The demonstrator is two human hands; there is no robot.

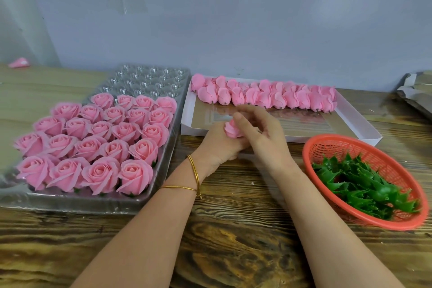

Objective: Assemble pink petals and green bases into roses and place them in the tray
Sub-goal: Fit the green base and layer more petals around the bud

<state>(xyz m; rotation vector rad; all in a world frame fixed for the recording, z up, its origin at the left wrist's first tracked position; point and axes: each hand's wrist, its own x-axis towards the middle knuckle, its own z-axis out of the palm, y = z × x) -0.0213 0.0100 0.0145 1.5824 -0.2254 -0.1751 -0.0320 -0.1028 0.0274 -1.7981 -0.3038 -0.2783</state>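
While the left hand (pixel 217 145) gripped a pink bud (pixel 231 131) in its curled fingers, it held it above the near edge of the white box (pixel 364 124), between the tray and the basket. The right hand (pixel 264 133) was close against it from the right, its fingers relaxed and partly spread, with the index fingertip touching the top of the bud's petals; the outer fingers were blurred, and the thumb could not be seen. Two thin gold bangles (pixel 195 170) sat on the left wrist.

On the left of the wooden tabletop (pixel 233 241) lay the clear plastic tray (pixel 70 201). Finished roses (pixel 93 138) filled its near rows, packed petal to petal, and the cups at its far end (pixel 145 79) held nothing. Along the far side of the white box ran a row of pink petal buds (pixel 264 97) lying on their sides, touching one another. To the right, near the box's corner, stood a red mesh basket (pixel 311 147) with a heap of green bases (pixel 357 184) inside.

A stray pink piece (pixel 18 62) lay far off at the left by the grey wall (pixel 210 18), and some folded grey sheets (pixel 416 93) showed at the right edge.
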